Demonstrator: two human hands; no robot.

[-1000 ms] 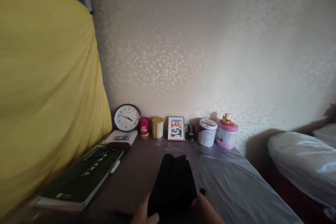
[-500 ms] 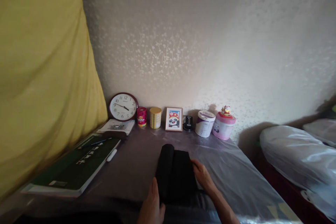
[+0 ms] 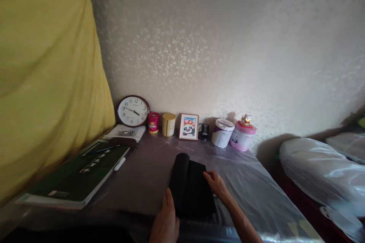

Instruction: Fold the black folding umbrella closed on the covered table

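Note:
A black cloth-like item (image 3: 196,193) lies near the front of the table, its left part rolled or folded into a thick tube and its right part flat. My left hand (image 3: 165,216) is against the lower left side of the roll, its fingers pressed together around that edge. At the right edge, my right hand (image 3: 215,184) pinches the flat part between thumb and fingers.
A green book (image 3: 71,174) with a pen on it lies at left, beside a white marker (image 3: 119,164). Along the wall stand a clock (image 3: 133,111), tins, a framed panda picture (image 3: 188,127) and tubs (image 3: 222,133). Plastic-wrapped bundles (image 3: 319,167) are at right.
My right hand has shifted slightly left and up along the right edge of the black item. The view has tilted a little. My left hand stays at the roll.

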